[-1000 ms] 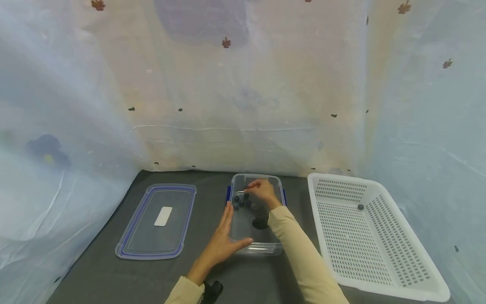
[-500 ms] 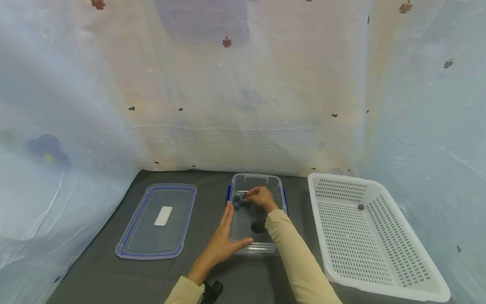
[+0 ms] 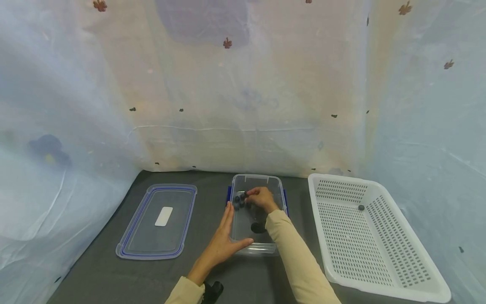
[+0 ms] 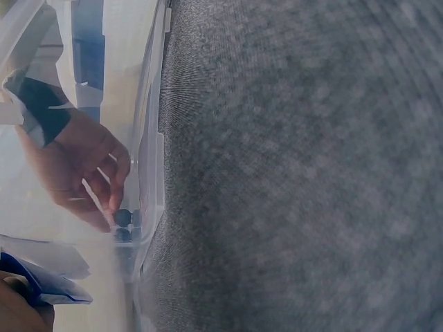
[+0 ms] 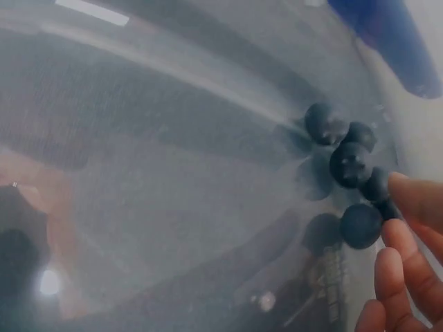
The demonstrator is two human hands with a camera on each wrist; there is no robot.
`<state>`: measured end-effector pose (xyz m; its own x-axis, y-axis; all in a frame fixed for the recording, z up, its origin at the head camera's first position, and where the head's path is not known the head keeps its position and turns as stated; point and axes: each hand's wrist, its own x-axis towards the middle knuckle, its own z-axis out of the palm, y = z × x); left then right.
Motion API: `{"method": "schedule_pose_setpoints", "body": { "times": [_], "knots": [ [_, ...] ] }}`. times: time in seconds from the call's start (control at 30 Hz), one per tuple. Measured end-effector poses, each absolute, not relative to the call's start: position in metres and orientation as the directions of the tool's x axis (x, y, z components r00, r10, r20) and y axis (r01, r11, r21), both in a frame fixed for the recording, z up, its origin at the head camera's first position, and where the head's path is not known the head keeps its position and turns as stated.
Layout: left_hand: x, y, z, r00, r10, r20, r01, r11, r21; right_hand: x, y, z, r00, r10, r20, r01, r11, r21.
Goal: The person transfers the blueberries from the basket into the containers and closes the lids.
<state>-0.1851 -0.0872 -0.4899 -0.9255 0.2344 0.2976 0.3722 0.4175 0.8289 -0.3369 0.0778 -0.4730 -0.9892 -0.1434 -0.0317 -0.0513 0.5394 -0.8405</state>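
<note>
A clear plastic food container [image 3: 258, 245] with blue side clips stands lidless on the grey table. Several dark, round blueberries [image 5: 360, 226] cluster inside by its left wall. My right hand [image 3: 263, 198] reaches down into the container, thumb and forefinger pinching at a blueberry [image 5: 388, 208] partly hidden between them. Other blueberries sit right beside those fingertips in the right wrist view. My left hand [image 3: 224, 237] lies along the container's left side with fingers straight, thumb stretched to the front rim. Through the clear wall, the left wrist view shows the right hand at the blueberries.
Left of the container lies its clear lid [image 3: 174, 228] with a blue seal and a white label. To the right stands a white perforated basket [image 3: 322, 253] with one blueberry [image 3: 361, 207] in it. A patterned curtain hangs behind and at both sides.
My right hand has come back toward me from the container's rear to the cluster, then shifted only slightly. More blueberries show beside its fingertips. The left hand has stayed put.
</note>
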Motion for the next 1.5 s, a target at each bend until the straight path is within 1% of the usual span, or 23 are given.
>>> {"method": "schedule_pose_setpoints", "body": {
  "times": [0.17,0.4,0.57,0.67,0.87,1.0,1.17,1.33,1.5],
  "knots": [
    [-0.185,-0.087,-0.490,-0.925,0.238,0.296,0.373,0.414,0.831,-0.335,0.074,-0.468,-0.995,-0.096,-0.013,-0.039,0.514,-0.857],
    [-0.185,-0.087,-0.490,-0.926,0.233,0.297,0.371,0.404,0.836,-0.333,0.071,-0.451,-0.995,-0.080,0.053,-0.086,0.498,-0.863],
    [-0.185,-0.087,-0.491,-0.925,0.238,0.298,0.373,0.406,0.834,-0.328,0.072,-0.432,-0.996,-0.080,0.034,-0.065,0.432,-0.900],
    [-0.185,-0.087,-0.492,-0.924,0.241,0.297,0.374,0.406,0.834,-0.325,0.075,-0.420,-0.993,-0.101,0.067,-0.104,0.424,-0.900],
    [-0.185,-0.088,-0.492,-0.922,0.240,0.303,0.379,0.408,0.831,-0.325,0.087,-0.402,-0.958,-0.173,0.229,-0.284,0.441,-0.852],
    [-0.186,-0.088,-0.492,-0.920,0.239,0.309,0.384,0.407,0.829,-0.322,0.100,-0.391,-0.935,-0.200,0.294,-0.352,0.400,-0.846],
    [-0.185,-0.088,-0.492,-0.923,0.237,0.304,0.379,0.413,0.828,-0.316,0.119,-0.375,-0.926,-0.203,0.319,-0.375,0.392,-0.840],
    [-0.184,-0.088,-0.490,-0.925,0.235,0.297,0.372,0.416,0.829,-0.310,0.141,-0.363,-0.916,-0.194,0.352,-0.402,0.457,-0.794],
    [-0.181,-0.088,-0.487,-0.926,0.244,0.287,0.369,0.433,0.822,-0.305,0.166,-0.357,-0.910,-0.179,0.374,-0.412,0.493,-0.767]
  ]
}}
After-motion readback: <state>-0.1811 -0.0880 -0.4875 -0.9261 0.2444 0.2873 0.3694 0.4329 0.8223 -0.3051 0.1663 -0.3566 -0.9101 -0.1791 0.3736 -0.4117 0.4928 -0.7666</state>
